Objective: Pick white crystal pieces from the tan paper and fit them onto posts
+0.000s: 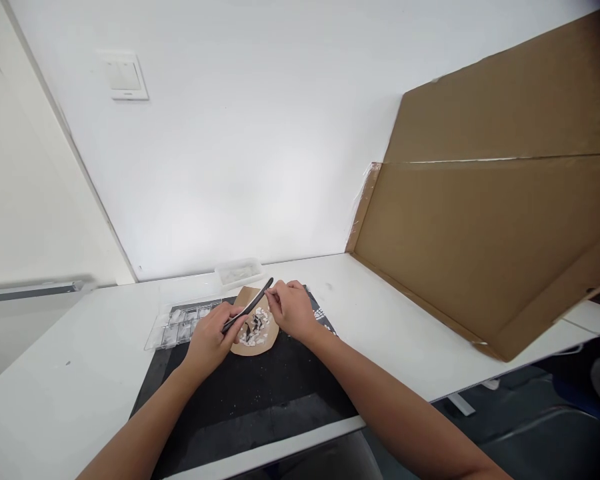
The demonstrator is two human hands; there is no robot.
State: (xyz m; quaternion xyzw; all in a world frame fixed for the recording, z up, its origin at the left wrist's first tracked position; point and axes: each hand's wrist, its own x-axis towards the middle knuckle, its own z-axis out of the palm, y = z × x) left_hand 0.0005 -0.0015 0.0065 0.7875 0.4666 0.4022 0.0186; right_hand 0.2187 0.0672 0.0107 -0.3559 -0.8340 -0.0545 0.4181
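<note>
My left hand (214,335) is closed around the lower end of a long, slender black strip (255,303), slightly curved, which slants up to the right. My right hand (291,308) is at the strip's upper end, thumb and fingertips pinched together; whatever they pinch is too small to make out. Under both hands lies a tan, rounded paper piece (254,349) with small white and black bits (254,331) scattered over it. This paper rests on a black mat (250,393).
Left of the paper sits a clear compartment case (175,330) with whitish contents. Behind it, a shallow translucent tray (239,273) stands by the wall. A large open cardboard box (480,227) leans on the right of the white table (390,333). A wall switch (125,77) is at upper left.
</note>
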